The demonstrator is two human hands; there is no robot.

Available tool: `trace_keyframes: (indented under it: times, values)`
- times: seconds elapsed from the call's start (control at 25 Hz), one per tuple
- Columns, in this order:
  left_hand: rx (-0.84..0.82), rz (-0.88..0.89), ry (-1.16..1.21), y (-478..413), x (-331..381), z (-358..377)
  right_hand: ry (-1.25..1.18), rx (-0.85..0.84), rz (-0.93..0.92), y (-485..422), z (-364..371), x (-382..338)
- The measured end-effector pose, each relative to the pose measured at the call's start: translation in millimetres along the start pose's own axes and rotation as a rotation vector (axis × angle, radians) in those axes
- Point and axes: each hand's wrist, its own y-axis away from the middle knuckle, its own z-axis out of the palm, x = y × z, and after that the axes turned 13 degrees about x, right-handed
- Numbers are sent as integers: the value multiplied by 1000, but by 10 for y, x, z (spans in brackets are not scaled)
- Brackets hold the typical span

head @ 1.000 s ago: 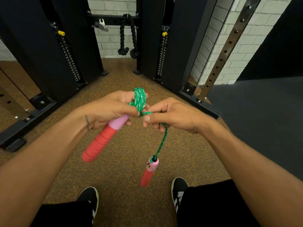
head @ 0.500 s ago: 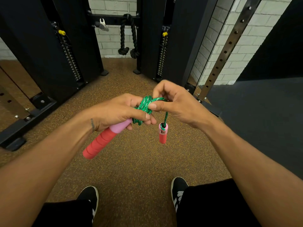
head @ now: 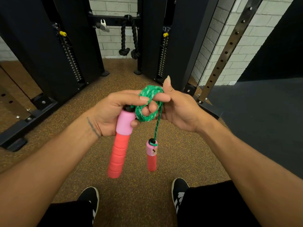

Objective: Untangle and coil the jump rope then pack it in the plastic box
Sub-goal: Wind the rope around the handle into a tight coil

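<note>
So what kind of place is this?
Probably a gym: weight stacks with yellow pins stand ahead, a knotted black pull rope hangs between them, and the floor looks like speckled rubber.

A black knotted rope (head: 124,51) hangs between weight stacks (head: 70,58) before a brick wall (head: 113,7).

On the right hand (head: 180,110), the fingers lay hidden behind the green rope coil (head: 150,92), so its grip, perhaps a pinch, could not be told. The left hand (head: 108,112) covered part of the larger handle (head: 119,153).
</note>
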Motion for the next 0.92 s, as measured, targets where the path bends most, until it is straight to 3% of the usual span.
trace_keyframes:
  times: [0.2, 0.36, 0.48, 0.64, 0.76, 0.92]
  values:
    - [52, 131, 287, -14, 95, -5, 96, -8, -31, 16, 64, 106]
    - [229, 201, 334, -39, 111, -12, 154, 56, -34, -7, 163, 165]
    - [321, 237, 380, -49, 125, -48, 248, 134, -143, -44, 166, 180]
    - [444, 262, 377, -64, 148, -47, 514, 4, -180, 9, 163, 217]
    - [648, 297, -76, -77, 121, -42, 686, -63, -255, 45, 266, 202]
    - [568, 178, -975, -31, 20, -61, 1199, -10, -566, 66, 189, 38]
